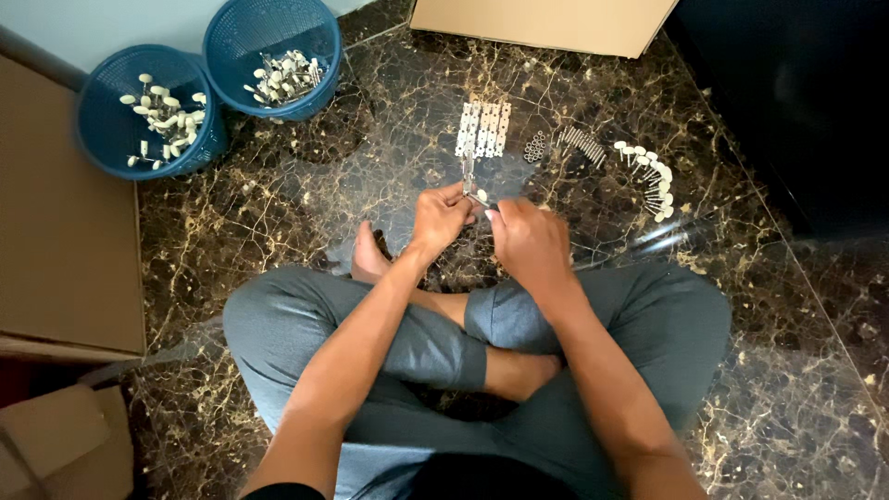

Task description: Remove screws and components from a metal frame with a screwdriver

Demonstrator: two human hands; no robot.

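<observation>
I sit cross-legged on a dark marble floor. My left hand (439, 217) pinches a thin metal bracket (469, 174) that sticks up from its fingertips. My right hand (528, 241) is closed just beside it, fingertips meeting the left hand's at a small white part (482, 196); what the right hand grips is mostly hidden. Ahead of my hands lies a row of flat perforated metal plates (483, 128).
A pile of small nuts (534, 146), a row of bolts (583, 143) and an arc of white-capped parts (651, 178) lie on the floor. Two blue baskets (105, 139) (233, 37) at upper left hold white pieces. Cardboard boxes stand at left (65, 231) and at top (546, 23).
</observation>
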